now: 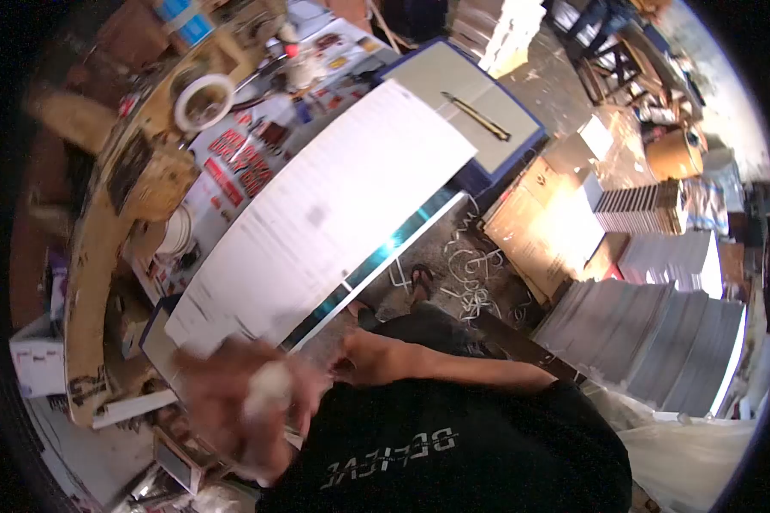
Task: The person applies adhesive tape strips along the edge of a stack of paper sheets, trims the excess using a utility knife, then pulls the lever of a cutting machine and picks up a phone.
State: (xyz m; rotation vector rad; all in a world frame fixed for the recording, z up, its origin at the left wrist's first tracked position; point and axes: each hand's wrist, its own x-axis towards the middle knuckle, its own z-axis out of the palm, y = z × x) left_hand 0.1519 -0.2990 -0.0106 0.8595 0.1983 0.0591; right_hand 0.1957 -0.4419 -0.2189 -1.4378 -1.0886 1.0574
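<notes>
A long white sheet or stack of paper [325, 205] with faint printed lines lies at an angle across the work surface. My left hand [239, 406], close to the camera and smeared by motion, is at the paper's near end. A small white blurred thing [269, 386] shows at its fingers; I cannot make out what it is. My right hand [344, 359] is partly hidden behind the left, its fingers not clear. Beyond the paper, a dark-blue-edged board with a grey inner face [428, 73] carries a yellow-and-black pen-like tool [476, 115]. A glossy teal strip [402, 235] runs along the paper's edge.
A white ring-shaped roll [204, 103] and a red-lettered printed sheet [235, 162] lie to the left. Thick paper stacks [642, 342], ridged bundles [640, 208] and a cardboard sheet [535, 227] stand to the right. Tangled white strips [475, 278] litter the floor.
</notes>
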